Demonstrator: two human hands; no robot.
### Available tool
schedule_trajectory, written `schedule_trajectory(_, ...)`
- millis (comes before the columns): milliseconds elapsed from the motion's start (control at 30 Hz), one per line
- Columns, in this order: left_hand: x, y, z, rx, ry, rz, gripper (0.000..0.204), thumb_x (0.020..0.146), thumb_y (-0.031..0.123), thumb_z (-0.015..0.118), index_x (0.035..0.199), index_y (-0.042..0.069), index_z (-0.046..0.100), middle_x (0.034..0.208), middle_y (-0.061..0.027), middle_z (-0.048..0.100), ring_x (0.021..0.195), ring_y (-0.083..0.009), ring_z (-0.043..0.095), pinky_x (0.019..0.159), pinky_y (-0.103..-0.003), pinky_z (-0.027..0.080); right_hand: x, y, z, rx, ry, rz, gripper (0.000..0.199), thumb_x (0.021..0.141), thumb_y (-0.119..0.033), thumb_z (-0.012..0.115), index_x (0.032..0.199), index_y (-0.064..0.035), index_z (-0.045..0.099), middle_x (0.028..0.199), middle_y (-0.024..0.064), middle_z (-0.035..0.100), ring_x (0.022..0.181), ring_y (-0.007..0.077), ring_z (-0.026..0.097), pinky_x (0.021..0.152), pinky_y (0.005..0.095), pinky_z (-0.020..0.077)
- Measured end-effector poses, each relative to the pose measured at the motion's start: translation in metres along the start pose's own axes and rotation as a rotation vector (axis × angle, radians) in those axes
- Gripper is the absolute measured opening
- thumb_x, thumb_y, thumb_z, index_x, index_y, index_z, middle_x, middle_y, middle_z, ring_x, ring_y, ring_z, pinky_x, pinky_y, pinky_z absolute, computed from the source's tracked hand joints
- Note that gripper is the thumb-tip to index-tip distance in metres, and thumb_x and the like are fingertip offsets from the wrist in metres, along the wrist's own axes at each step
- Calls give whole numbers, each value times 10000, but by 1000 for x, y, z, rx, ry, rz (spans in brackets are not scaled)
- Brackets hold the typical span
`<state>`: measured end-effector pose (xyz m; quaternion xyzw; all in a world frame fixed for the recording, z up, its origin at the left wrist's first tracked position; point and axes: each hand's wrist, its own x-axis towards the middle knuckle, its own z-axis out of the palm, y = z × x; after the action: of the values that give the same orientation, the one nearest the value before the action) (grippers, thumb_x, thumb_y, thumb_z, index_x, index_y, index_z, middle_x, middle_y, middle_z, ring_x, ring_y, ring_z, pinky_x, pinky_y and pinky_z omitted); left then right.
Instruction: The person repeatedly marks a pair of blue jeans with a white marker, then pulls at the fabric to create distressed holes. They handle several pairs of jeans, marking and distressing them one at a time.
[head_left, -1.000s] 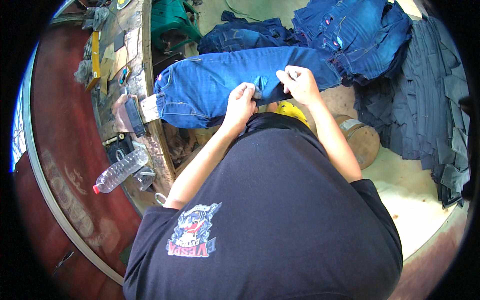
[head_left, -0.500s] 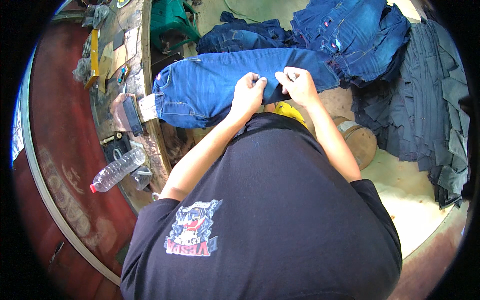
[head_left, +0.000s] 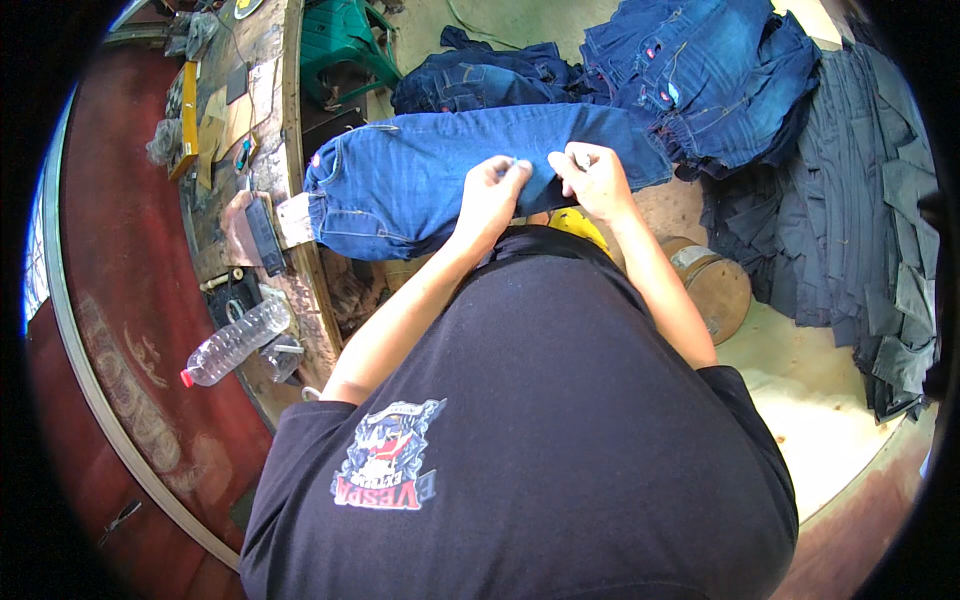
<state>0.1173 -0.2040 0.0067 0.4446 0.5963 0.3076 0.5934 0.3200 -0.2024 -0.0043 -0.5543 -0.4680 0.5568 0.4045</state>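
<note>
Blue jeans (head_left: 420, 180) spread out flat in front of the body, long way running left to right. Waist end at the left, on the edge of the table (head_left: 262, 120); leg end off to the right, toward the jeans pile (head_left: 710, 70). Lower edge hanging close to the black shirt (head_left: 540, 440).

Big heap of dark cloth (head_left: 860, 220) lying at the far right, on the floor. Another dark blue pair (head_left: 470, 80) bunched up just behind the spread jeans. Green stool (head_left: 345, 45) up top, beside the table.

Left hand (head_left: 490, 195) resting on the jeans near the middle, fingers curled in tight, pinching the cloth; something small and pale at the fingertips, too tiny to tell what. Right hand (head_left: 595, 180) just beside it, also closed into a pinch on the same cloth. Both hands near each other, almost touching, on the leg part.

Clear bottle (head_left: 235, 342) with a red cap lying on its side at the left, well apart from the hands. Round brown tub (head_left: 715, 285) down by the right arm. Bit of yellow (head_left: 575, 222) peeking out under the jeans.
</note>
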Motion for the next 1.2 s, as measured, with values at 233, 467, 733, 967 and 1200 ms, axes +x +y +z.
schedule_trajectory(233,0,27,-7,-3,-15,-166,350,1085,298,648,956,-20,715,715,-48,673,636,-125,582,660,-307,464,2,-1,-3,113,-19,54,419,1035,-258,792,693,-105,604,621,-37,604,543,41,550,519,264,402)
schedule_trajectory(467,26,41,-63,-177,46,-69,313,984,249,770,1139,-21,800,906,-84,834,609,-142,641,552,-248,467,1,-5,-9,143,-31,134,392,1030,-269,787,709,-86,657,645,-26,637,551,52,566,545,258,431)
schedule_trajectory(733,22,-15,-258,920,560,679,230,1063,181,691,1250,95,794,1286,-143,779,1219,-326,715,1074,-454,548,2,-5,-15,-463,539,-257,135,1056,-161,736,1002,-39,756,845,75,766,713,189,707,678,338,554)
schedule_trajectory(967,-31,-57,-262,1374,283,391,606,1068,333,672,1652,241,538,1776,-170,374,1678,-403,250,1310,-656,241,2,24,-55,-1144,663,-74,418,1063,-508,706,907,-121,683,879,142,768,789,436,744,683,543,572)
schedule_trajectory(1200,-33,-19,-246,1213,323,512,409,1005,459,746,1352,255,816,1535,-92,608,1460,-365,505,1191,-616,352,31,20,-101,-1315,690,-287,336,1067,-371,718,931,-63,712,895,145,753,849,391,733,734,510,574)
